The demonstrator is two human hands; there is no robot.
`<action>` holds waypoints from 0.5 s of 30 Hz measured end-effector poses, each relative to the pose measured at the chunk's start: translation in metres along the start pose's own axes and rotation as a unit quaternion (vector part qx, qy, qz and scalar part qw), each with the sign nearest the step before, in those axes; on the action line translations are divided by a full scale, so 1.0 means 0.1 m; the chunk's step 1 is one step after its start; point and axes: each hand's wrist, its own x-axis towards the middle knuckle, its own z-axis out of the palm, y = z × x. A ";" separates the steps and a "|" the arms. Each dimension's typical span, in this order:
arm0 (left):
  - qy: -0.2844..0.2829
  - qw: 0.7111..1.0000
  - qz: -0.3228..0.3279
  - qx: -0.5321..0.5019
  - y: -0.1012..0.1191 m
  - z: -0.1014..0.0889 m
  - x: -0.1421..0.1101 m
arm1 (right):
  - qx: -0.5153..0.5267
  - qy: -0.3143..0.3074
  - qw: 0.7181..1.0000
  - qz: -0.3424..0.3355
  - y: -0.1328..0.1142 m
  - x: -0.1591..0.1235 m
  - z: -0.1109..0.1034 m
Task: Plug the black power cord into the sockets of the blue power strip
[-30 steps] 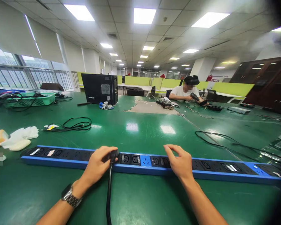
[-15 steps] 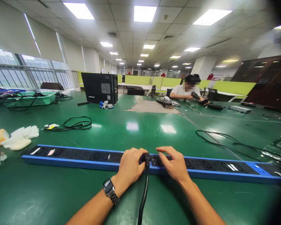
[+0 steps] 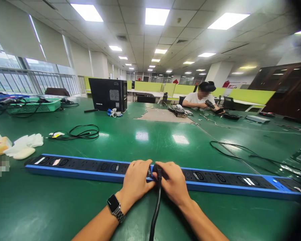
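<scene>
A long blue and black power strip (image 3: 85, 166) lies across the green table (image 3: 150, 139) in front of me. A black plug (image 3: 157, 170) with a thick black cable (image 3: 154, 214) sits at a socket near the strip's middle. My left hand (image 3: 136, 180), with a watch on its wrist, curls its fingers against the plug from the left. My right hand (image 3: 173, 183) closes on the plug from the right. Both hands touch each other over the strip.
Loose black cables lie at mid left (image 3: 82, 132) and at right (image 3: 240, 150). White gloves (image 3: 25, 145) rest at left, a green basket (image 3: 35, 105) and a black computer tower (image 3: 107, 94) farther back. A seated person (image 3: 202, 97) works at the far side.
My left hand carried the plug rightward along the strip from left of centre to the middle. My right hand moved left and closed on the plug beside it.
</scene>
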 end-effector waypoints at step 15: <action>-0.016 1.000 0.025 0.006 0.03 -0.02 0.00 | -0.082 0.058 0.985 0.142 0.77 -0.48 -0.60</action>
